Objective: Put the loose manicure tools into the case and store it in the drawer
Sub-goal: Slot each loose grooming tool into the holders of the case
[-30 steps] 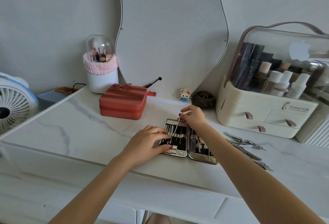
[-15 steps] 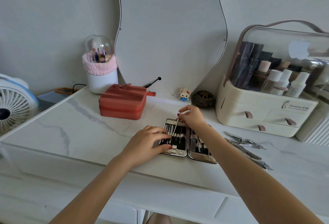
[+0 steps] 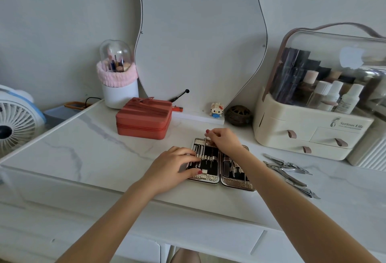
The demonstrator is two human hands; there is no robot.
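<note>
**A:** ok so nearest the camera it's just two bare forearms reaching in over the white marble desk [image 3: 87, 154]. What are the hands up to?

**B:** left hand [image 3: 170, 168] lies on the left half of the open manicure case [image 3: 221, 181], fingers stretched over the row of tools, thumb at the near edge. It's pressing flat, not gripping anything. Right hand [image 3: 224, 140] is at the far edge of the case, fingertips pinching a thin metal tool [image 3: 205, 144] that stands nearly upright over the left half.

**A:** and the case itself?

**B:** flat on the desk near the front edge, spread open like a book. The loose tools [image 3: 289, 171], clippers and nippers, lie in a pile on the desk just right of it.

**A:** further back?

**B:** red zip box [image 3: 144, 118] to the left, cream cosmetics organiser [image 3: 309, 129] with small drawers on the right, wavy mirror [image 3: 200, 39] against the wall, a brush holder [image 3: 120, 87] and a fan [image 3: 14, 122] at far left.
</note>
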